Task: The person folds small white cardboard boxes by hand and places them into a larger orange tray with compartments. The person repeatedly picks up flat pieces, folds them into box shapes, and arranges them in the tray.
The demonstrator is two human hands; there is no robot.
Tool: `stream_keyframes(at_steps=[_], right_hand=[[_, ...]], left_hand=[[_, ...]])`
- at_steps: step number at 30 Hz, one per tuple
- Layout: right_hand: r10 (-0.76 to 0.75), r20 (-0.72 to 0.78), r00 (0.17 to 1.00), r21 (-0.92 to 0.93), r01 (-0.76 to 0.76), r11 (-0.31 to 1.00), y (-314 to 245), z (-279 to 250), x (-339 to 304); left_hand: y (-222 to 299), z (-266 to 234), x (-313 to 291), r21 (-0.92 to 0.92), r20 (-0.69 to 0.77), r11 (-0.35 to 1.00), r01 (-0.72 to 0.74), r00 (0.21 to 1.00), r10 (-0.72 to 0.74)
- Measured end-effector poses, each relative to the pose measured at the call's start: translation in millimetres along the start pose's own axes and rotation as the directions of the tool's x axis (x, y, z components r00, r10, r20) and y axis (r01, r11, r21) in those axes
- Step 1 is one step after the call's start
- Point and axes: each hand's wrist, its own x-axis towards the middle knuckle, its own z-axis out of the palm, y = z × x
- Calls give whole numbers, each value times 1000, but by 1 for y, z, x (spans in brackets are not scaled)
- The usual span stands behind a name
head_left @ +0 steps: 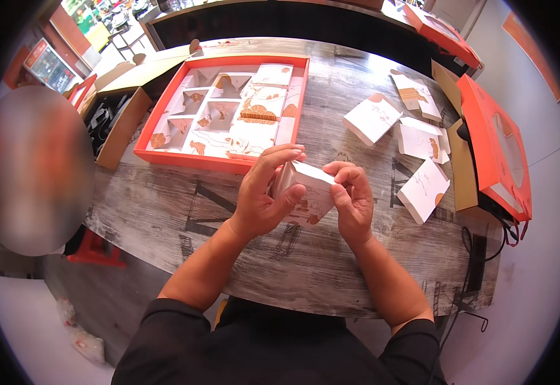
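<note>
Between both hands, above the grey wood-grain table [254,263], I hold a small white paper box [312,204] with gold flower print. My left hand [268,192] wraps its left side, thumb on the near face. At the top right edge, the fingers and thumb of my right hand [354,200] pinch it. Just beyond lies a red-rimmed gift box [190,158]. Its left part shows open square compartments [219,114]; white printed pieces [264,106] fill the right part. Several similar small boxes [425,190] are scattered to the right, one with raised flaps [423,140].
A red box with a round window [501,151] leans against a brown carton [465,173] at the right edge. Another red box [443,35] is at the back right. An open carton with dark items [110,125] stands left, near a blurred person. A black cable [465,282] hangs at the right.
</note>
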Motion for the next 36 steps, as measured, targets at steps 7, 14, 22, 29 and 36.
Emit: stream_keyframes(at_steps=[7,14,22,29,36], right_hand=[[23,29,999,7,-23,1000,1,-1,0],[-37,95,995,-76,44,996,0,0,0],[-156,169,973,-265,198,944,1,6,0],[-166,165,972,-286,208,935,0,6,0],[-129,72,989,-164,139,977,1,4,0]], left_hand=[[-1,-2,0,26,-7,1000,10,1000,-10],[0,1,-1,-91,-119,995,46,991,-56],[1,-4,-1,-350,-146,924,155,965,-217],[-2,-7,-1,-292,-94,947,134,981,-168],[-2,1,-2,-262,-84,953,150,981,-177]])
